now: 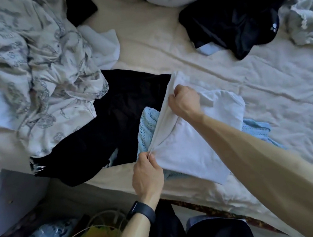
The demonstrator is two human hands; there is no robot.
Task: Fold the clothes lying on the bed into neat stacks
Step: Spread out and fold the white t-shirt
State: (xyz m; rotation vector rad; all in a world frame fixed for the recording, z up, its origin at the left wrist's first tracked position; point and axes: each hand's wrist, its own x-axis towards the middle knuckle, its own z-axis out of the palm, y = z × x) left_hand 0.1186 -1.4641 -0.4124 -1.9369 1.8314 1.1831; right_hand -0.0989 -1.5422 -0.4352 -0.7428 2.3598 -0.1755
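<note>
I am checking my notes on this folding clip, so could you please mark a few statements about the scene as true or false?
1. Both the left hand and the right hand grip one edge of the white garment. True.
2. The white garment lies on a red towel. False: it lies over a light blue eyelet garment.
3. A black wristband sits on the left wrist. True.
4. The black garment left of the hands is neatly folded. False: it lies spread out, partly under the patterned fabric.
5. A dark garment with a small white logo lies further up the bed, to the right. True.
</note>
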